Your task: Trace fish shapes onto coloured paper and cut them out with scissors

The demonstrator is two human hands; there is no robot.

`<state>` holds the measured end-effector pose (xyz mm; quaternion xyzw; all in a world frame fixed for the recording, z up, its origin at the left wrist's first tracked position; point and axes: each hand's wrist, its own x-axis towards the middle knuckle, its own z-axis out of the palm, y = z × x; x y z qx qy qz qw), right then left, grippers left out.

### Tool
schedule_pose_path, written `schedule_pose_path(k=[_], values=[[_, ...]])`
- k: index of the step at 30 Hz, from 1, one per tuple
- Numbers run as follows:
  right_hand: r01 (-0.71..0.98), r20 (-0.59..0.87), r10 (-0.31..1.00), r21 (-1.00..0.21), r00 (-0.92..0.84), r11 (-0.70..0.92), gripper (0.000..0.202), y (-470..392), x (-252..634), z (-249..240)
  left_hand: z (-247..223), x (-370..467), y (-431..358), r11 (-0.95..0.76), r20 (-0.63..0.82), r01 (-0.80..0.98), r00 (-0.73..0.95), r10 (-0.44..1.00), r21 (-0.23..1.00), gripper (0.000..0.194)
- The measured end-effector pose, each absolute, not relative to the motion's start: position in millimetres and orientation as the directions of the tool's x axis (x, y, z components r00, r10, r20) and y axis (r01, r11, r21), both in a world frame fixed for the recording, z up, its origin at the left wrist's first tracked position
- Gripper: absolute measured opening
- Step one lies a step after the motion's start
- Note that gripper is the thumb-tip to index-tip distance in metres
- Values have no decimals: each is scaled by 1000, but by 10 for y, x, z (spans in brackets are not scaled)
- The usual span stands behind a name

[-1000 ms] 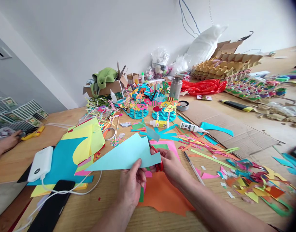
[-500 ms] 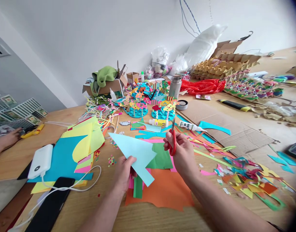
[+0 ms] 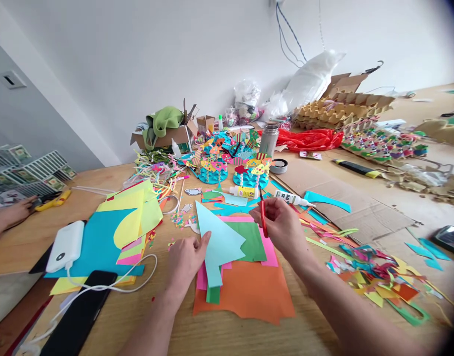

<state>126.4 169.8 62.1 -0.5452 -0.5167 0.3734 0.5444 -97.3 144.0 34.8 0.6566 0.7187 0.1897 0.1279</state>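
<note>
Pale paper (image 3: 218,235) lowered onto sheets (image 3: 249,291), left hand (image 3: 185,259) at edge, grip unclear, right hand (image 3: 282,222) clamped on scissors (image 3: 264,220)

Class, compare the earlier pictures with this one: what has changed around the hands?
The pale blue sheet has swung so its long point, once leftward, aims away from the person, and now lies over the green paper. The right hand has drawn the scissors rightward, off the sheet. The left hand still touches the sheet. The power bank stayed put.
</note>
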Motion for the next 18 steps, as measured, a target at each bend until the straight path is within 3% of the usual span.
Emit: schedule_pose_path(k=[2,5,8,9,18], values=[[395,232,967,-902,101,175,26,1788,1334,716,381,-982,1436,89,48,930,-113,992,356,57],[779,299,950,-571,-95,258,19,1998,1332,865,413,-970,1422,84,44,944,-104,994,319,56],[921,141,928,-143,-344,363,22,2246,1192,884,405,-945,1407,45,79,943,-75,994,331,54],[916,103,917,-80,-384,393,23,2323,1132,851,395,-939,1404,31,98,941,-68,993,337,52],[891,-23,896,100,-442,442,25,2641,841,500,267,-948,1404,-71,231,919,-22,973,387,47]])
